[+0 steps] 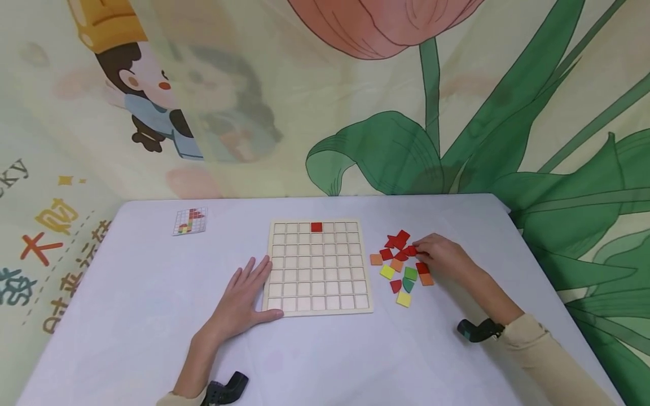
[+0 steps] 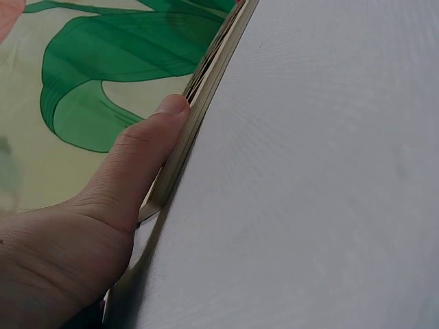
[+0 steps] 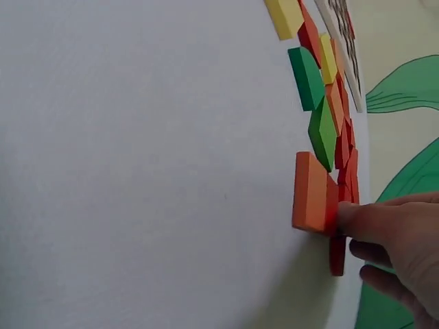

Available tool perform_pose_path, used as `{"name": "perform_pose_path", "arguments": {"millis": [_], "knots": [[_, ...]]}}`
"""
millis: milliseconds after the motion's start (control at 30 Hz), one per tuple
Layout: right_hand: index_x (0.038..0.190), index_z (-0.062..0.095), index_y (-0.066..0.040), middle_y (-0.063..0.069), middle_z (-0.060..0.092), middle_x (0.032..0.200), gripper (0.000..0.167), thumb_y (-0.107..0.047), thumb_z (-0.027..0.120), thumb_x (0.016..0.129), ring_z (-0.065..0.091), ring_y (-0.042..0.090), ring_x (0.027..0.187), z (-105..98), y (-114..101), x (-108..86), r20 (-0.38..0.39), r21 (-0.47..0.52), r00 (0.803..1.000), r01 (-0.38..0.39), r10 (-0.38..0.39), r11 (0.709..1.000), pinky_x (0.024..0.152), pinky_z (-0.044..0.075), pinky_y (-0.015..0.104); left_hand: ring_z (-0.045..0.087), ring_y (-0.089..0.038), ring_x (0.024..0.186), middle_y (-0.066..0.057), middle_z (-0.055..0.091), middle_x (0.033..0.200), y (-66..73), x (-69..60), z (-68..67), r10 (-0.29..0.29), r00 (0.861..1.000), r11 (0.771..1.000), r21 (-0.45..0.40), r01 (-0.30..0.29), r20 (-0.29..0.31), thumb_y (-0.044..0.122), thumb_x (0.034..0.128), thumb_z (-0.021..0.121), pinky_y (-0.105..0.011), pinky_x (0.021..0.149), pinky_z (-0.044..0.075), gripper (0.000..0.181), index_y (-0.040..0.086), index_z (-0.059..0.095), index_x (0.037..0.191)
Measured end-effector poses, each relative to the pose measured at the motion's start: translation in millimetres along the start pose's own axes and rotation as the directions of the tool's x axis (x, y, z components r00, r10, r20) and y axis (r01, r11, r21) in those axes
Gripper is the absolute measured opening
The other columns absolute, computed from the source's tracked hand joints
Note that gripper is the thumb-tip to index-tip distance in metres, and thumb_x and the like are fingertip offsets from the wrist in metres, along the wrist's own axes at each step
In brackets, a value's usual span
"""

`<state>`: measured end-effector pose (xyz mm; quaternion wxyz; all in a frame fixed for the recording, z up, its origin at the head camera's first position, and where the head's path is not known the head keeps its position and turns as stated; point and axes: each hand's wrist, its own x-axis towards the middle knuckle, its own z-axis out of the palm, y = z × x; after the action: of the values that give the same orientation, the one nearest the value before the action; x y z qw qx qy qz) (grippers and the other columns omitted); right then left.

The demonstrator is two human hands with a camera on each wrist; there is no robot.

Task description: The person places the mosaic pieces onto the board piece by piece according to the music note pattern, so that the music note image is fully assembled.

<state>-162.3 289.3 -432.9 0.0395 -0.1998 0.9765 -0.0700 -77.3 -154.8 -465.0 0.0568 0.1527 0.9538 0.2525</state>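
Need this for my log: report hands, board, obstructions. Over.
Left hand touching pale wooden grid board, red square tile in its top row. Right hand at flat red tiles, grip unclear. Possible obstruction: orange square tile close by.

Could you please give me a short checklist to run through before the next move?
1. Board flat on the table: ok.
2. Left hand touching the board: ok, at its left edge.
3. Red square inside one cell: ok, top row.
4. Patterned card uncovered: ok, beyond the left hand.
5. Loose red pieces spread apart: not ok, several bunch together.
6. Right hand gripping a single piece: cannot tell, its fingers hide the contact.
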Motion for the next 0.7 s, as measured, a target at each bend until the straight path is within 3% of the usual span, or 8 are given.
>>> {"name": "perform_pose_path", "arguments": {"millis": [133, 233, 333, 400, 600, 700], "knots": [[0.110, 0.071, -0.004, 0.012, 0.071, 0.109, 0.034, -0.014, 0.080, 0.079, 0.063, 0.028, 0.106, -3, 9, 4.1, -0.100, -0.070, 0.993, 0.055, -0.061, 0.996, 0.085, 0.059, 0.040, 0.011, -0.035, 0.152, -0.008, 0.021, 0.163, -1.9, 1.8, -1.6, 0.002, 1.000, 1.000, 0.010, -0.002, -0.006, 0.057, 0.0725, 0.076, -0.058, 0.121, 0.009, 0.107, 0.008, 0.026, 0.154], [0.107, 0.071, -0.004, 0.013, 0.071, 0.107, 0.037, -0.017, 0.083, 0.075, 0.063, 0.029, 0.104, -9, 18, 9.5, -0.207, -0.130, 0.973, 0.074, -0.100, 0.989, 0.082, 0.060, 0.042, 0.011, -0.035, 0.152, -0.008, 0.022, 0.163, -3.9, 1.9, -2.8, -0.001, 1.000, 1.000, 0.018, 0.001, -0.016, 0.056, 0.0720, 0.077, -0.057, 0.121, 0.009, 0.107, 0.008, 0.026, 0.154], [0.107, 0.070, -0.004, 0.015, 0.069, 0.108, 0.039, -0.015, 0.085, 0.072, 0.063, 0.030, 0.102, -14, 22, 14.4, -0.298, -0.107, 0.948, 0.084, -0.113, 0.991, 0.078, 0.060, 0.044, 0.012, -0.035, 0.152, -0.008, 0.022, 0.163, -5.1, 0.3, -2.5, 0.000, 1.000, 1.000, 0.016, 0.000, -0.010, 0.055, 0.0720, 0.077, -0.058, 0.121, 0.009, 0.107, 0.008, 0.026, 0.153], [0.108, 0.070, -0.004, 0.015, 0.067, 0.108, 0.040, -0.013, 0.085, 0.071, 0.064, 0.030, 0.101, -16, 18, 19.3, -0.328, -0.082, 0.932, 0.134, -0.153, 0.988, 0.077, 0.061, 0.043, 0.012, -0.035, 0.152, -0.008, 0.022, 0.163, -4.8, -1.1, -1.7, -0.002, 1.000, 1.000, 0.010, 0.002, -0.006, 0.055, 0.0718, 0.077, -0.058, 0.121, 0.010, 0.107, 0.008, 0.026, 0.153], [0.110, 0.072, -0.004, 0.012, 0.066, 0.103, 0.034, -0.009, 0.080, 0.077, 0.061, 0.025, 0.097, -21, -32, 48.9, -0.264, -0.060, 0.890, 0.370, -0.372, 0.927, 0.078, 0.060, 0.034, 0.011, -0.035, 0.152, -0.008, 0.021, 0.163, -0.9, -1.8, 0.9, -0.004, 1.000, 1.000, -0.001, 0.004, 0.002, 0.056, 0.0723, 0.077, -0.058, 0.121, 0.010, 0.107, 0.008, 0.026, 0.154], [0.106, 0.074, -0.004, 0.010, 0.067, 0.101, 0.028, -0.010, 0.079, 0.079, 0.061, 0.022, 0.095, -20, -62, 70.8, -0.232, -0.047, 0.846, 0.483, -0.480, 0.874, 0.080, 0.059, 0.030, 0.010, -0.035, 0.152, -0.007, 0.020, 0.163, 0.0, -1.0, -0.4, -0.005, 1.000, 1.000, -0.003, 0.005, 0.009, 0.057, 0.0729, 0.076, -0.057, 0.121, 0.009, 0.107, 0.009, 0.024, 0.154]]}}
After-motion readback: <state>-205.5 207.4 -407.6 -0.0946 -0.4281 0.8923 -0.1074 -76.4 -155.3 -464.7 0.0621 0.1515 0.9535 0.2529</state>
